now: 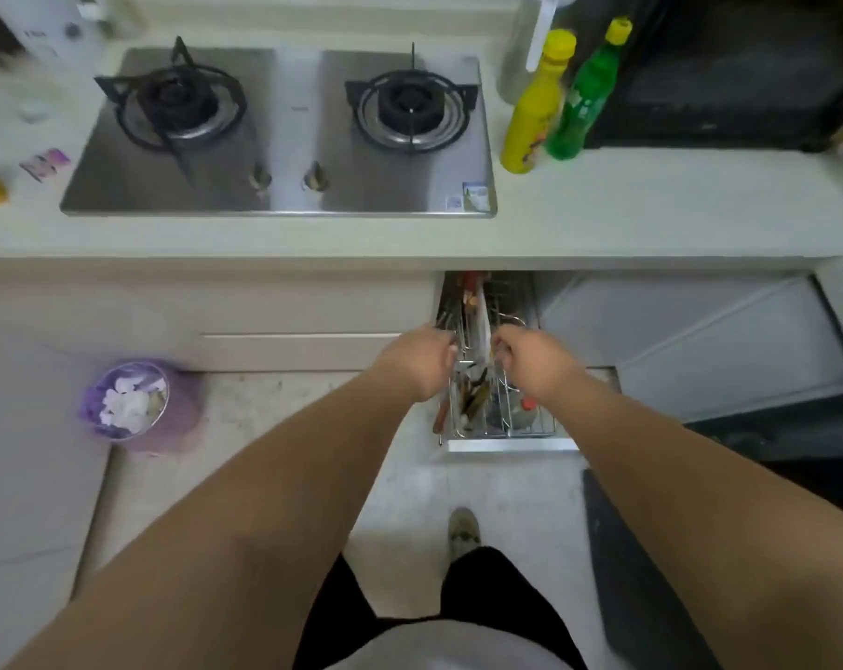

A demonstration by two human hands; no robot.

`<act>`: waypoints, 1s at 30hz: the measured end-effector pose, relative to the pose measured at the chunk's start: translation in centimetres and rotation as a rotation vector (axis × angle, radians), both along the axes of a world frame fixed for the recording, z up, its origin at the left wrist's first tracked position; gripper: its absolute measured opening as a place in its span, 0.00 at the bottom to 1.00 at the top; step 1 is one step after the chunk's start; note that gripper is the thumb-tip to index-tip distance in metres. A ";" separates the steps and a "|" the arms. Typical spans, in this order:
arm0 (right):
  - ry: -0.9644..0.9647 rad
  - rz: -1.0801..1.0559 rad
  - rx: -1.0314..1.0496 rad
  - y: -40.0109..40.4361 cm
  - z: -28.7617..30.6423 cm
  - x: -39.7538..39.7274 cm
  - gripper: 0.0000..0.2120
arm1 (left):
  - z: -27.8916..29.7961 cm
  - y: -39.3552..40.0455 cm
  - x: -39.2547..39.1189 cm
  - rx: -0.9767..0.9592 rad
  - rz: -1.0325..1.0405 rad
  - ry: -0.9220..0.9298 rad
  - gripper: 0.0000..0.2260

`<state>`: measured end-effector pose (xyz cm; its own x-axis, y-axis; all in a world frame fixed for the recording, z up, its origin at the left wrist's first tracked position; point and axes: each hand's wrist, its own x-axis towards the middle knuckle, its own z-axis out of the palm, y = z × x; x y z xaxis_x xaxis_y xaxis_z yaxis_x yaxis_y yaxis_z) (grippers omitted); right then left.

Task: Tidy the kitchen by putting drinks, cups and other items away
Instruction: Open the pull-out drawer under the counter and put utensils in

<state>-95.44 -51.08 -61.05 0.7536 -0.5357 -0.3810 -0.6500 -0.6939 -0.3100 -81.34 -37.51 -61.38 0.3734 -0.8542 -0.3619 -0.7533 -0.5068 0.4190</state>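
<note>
Bare forearms, black shorts [501, 606], white top [438, 650], pale shoe [464, 531]

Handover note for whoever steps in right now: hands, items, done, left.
Left hand: down at the pulled-out wire rack drawer under the counter, fingers curled at the rack wire; grip unclear.
Right hand: same, on the rack's other side; a white flat item stands between the hands, and I cannot tell who holds it.
Items: yellow bottle and green bottle upright on the counter right of the stove. Rack holds utensils and a red-capped bottle.
Done: drawer open.
Left: put both bottles away, clear the counter's left end, close the drawer.
</note>
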 end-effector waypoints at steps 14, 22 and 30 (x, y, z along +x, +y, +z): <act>0.333 0.314 -0.046 -2.4 -14.6 -2.2 0.14 | -11.2 -2.2 -6.3 0.210 0.124 -0.043 0.19; 0.439 0.385 -0.027 -1.7 -18.0 -1.4 0.15 | -13.5 -2.5 -7.4 0.213 0.097 -0.013 0.18; 0.387 0.311 0.034 -1.9 -16.3 -2.2 0.13 | -12.0 -1.8 -8.2 0.238 -0.038 0.203 0.27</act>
<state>-97.68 -52.96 -77.33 0.6754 -0.2904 -0.6779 -0.4859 -0.8667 -0.1129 -89.55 -39.29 -73.41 0.2425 -0.7483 -0.6174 -0.6871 -0.5818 0.4352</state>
